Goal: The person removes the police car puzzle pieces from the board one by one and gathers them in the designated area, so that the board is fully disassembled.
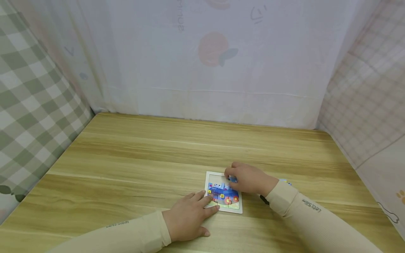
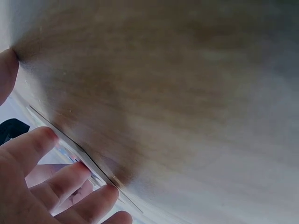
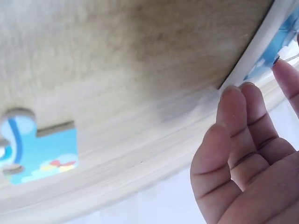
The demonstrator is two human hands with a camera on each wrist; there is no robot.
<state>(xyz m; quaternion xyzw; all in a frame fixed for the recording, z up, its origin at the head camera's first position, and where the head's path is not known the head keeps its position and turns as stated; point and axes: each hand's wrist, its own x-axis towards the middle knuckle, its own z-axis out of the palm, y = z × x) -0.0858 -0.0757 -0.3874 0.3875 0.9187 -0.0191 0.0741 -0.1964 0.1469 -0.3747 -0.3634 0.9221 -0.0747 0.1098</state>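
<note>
Puzzle tray (image 1: 231, 211) lies flat on the counter (image 1: 142, 151), between the two hands: ahead and to the right of the left hand (image 1: 190, 218), ahead and to the left of the right forearm. Longer side appears to run away from the person, slightly skewed; foreshortening makes this uncertain. Left hand: fingers spread, tips resting on the tray's near-left edge, probably steadying it. Right hand (image 1: 248, 177): fingers curled over the far-right corner, apparently pinching a blue piece (image 1: 233, 179); whether that piece is seated cannot be told. Joined pieces (image 1: 225, 192) fill the nearer part of the tray; bare backing shows at far left. Key relation, judged: the bare area lies left of the right fingertips, whereas a loose piece (image 3: 51, 144) sits face up well apart, to the tray's right, partly hidden by the right sleeve in the head view. Right arm is clearly nearer to it.
</note>
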